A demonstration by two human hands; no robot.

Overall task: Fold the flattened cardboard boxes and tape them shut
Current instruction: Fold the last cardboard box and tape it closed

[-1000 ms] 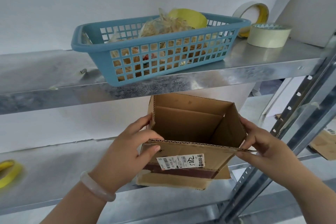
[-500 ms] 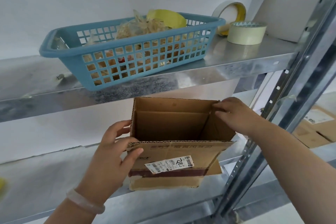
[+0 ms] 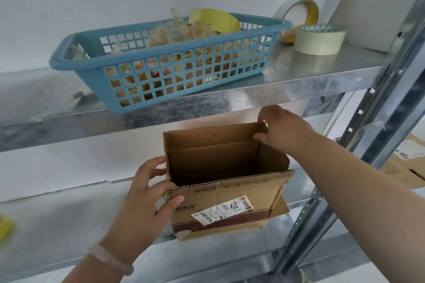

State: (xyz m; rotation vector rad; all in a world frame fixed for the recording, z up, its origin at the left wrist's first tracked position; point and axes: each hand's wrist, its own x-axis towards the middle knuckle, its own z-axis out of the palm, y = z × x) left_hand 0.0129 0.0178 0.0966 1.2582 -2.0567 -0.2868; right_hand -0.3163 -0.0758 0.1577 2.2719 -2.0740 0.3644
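I see the opened brown cardboard box [image 3: 220,181] standing on the lower metal shelf [image 3: 57,225] of a steel rack, its top flaps up and its inside bare. A white shipping label [image 3: 222,210] with barcodes and a strip of dark red tape run across its near face.

My left hand [image 3: 147,200] sits at the box's near-left corner, thumb pressed on the near face and fingers curled round the left wall, so that grip is clamped on the box. A pale bangle [image 3: 111,262] circles that wrist. My right hand [image 3: 279,131] reaches over to the far-right corner, where its fingers pinch the top edge of the far flap; that grip is closed on the box too.

On the upper metal shelf [image 3: 322,69] stands a blue plastic lattice basket [image 3: 165,64] holding crumpled clear wrapping and a yellow roll. Just to its right a cream roll of tape [image 3: 319,39] lies flat, with a white-and-yellow roll [image 3: 299,14] standing on edge behind it. Beyond the rack's right upright, more brown cardboard [image 3: 404,163] lies partly hidden.
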